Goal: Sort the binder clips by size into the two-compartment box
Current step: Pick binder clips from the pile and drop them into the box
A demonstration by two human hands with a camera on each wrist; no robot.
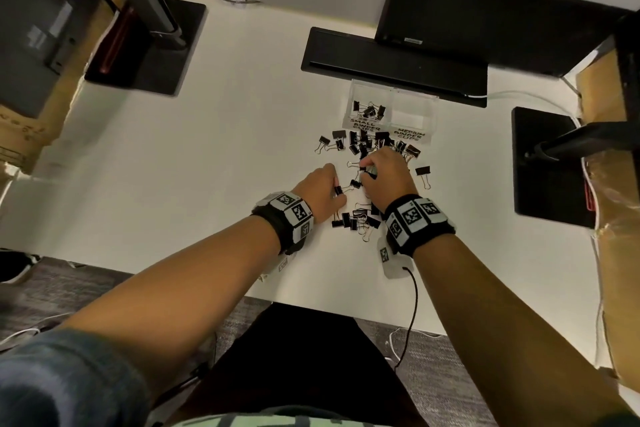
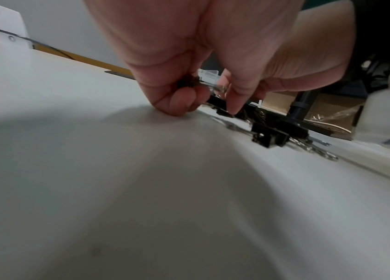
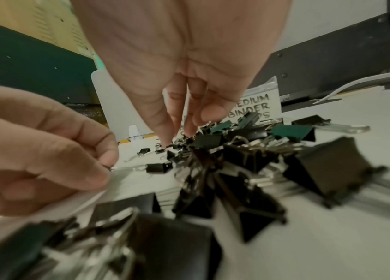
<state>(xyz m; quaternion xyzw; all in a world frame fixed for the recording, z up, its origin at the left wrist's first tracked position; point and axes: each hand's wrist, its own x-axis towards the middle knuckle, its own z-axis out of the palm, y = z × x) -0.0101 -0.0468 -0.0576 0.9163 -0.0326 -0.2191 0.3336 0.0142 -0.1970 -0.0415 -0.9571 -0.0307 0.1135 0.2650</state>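
Note:
Black binder clips of two sizes lie in a heap [image 1: 367, 142] on the white table, with a second cluster [image 1: 356, 218] between my wrists. The clear two-compartment box [image 1: 393, 90] stands behind the heap. Its left half, labelled small, holds several clips [image 1: 369, 111]. Its right half [image 1: 412, 116], labelled medium [image 3: 256, 106], shows none. My left hand [image 1: 320, 189] [image 2: 207, 106] pinches the wire handle of a small clip [image 3: 159, 167] low over the table. My right hand [image 1: 367, 166] [image 3: 177, 136] reaches into the heap, thumb and finger pinched on another small clip.
A black monitor [image 1: 485, 10] and its flat base [image 1: 394, 62] stand right behind the box. Black stand plates sit at the left [image 1: 149, 45] and the right [image 1: 543, 163]. One medium clip [image 1: 423, 170] lies apart on the right. A black cable [image 1: 414, 305] hangs over the table's front edge.

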